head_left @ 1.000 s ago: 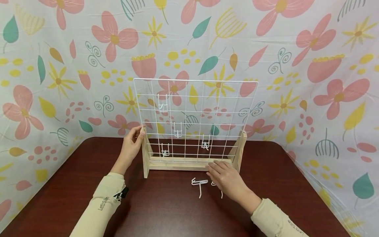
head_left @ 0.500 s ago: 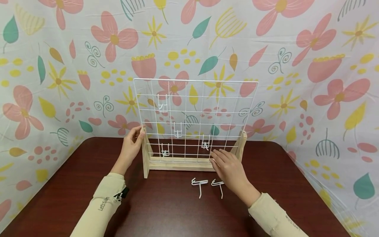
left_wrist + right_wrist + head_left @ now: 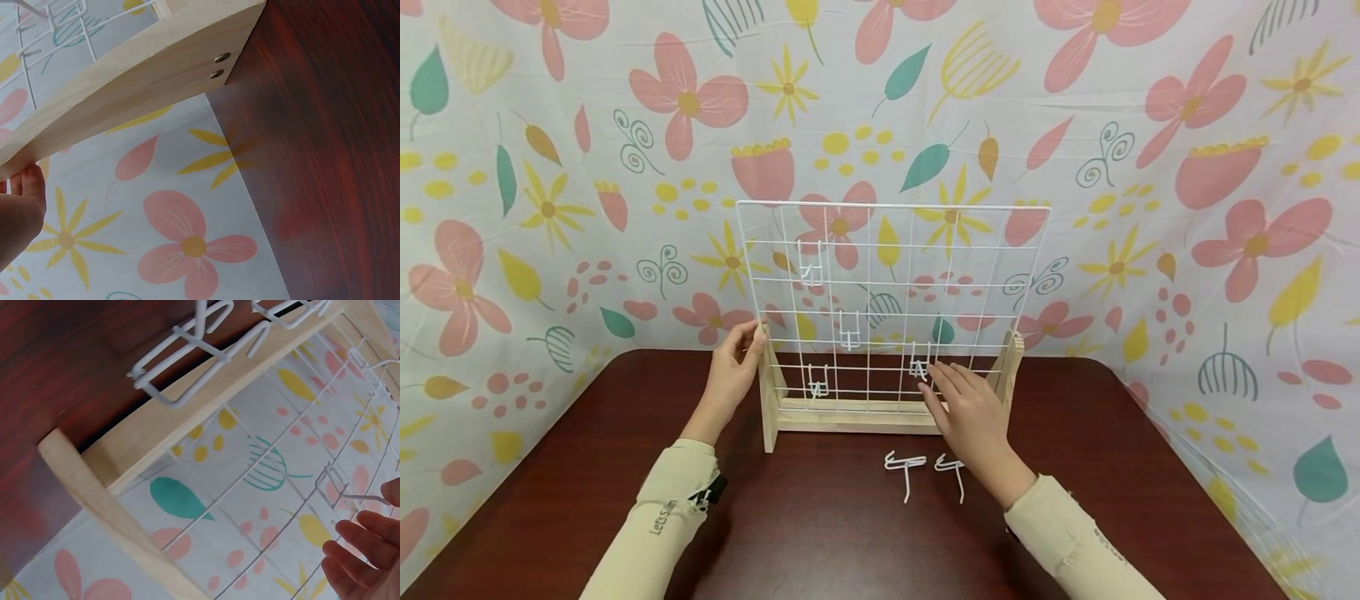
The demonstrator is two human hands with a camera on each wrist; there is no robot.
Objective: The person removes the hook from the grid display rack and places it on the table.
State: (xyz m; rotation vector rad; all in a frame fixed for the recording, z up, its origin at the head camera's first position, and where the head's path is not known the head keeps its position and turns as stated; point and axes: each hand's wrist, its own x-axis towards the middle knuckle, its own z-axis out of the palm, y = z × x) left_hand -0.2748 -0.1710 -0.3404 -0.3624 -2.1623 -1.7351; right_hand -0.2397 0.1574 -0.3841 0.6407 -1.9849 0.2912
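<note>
A white wire grid panel stands upright in a pale wooden stand. My left hand grips the top of the stand's left side post; in the left wrist view its fingers lie at the post's edge. Close in front of the grid's lower right is my right hand, fingers extended and apart. Its fingertips are right beside a white wire hook hung on the grid. In the right wrist view, the thumb lies at the tip of that hook, with the fingers spread below.
Other white hooks hang on the grid: one upper left, one in the middle, one lower left. Two loose hooks, a left one and a right one, lie on the dark red table. A flowered curtain hangs behind.
My right hand has risen from over the right loose hook and the stand's lower rail to beside the hung hook, uncovering the loose hook. The left hand stays on the post.
</note>
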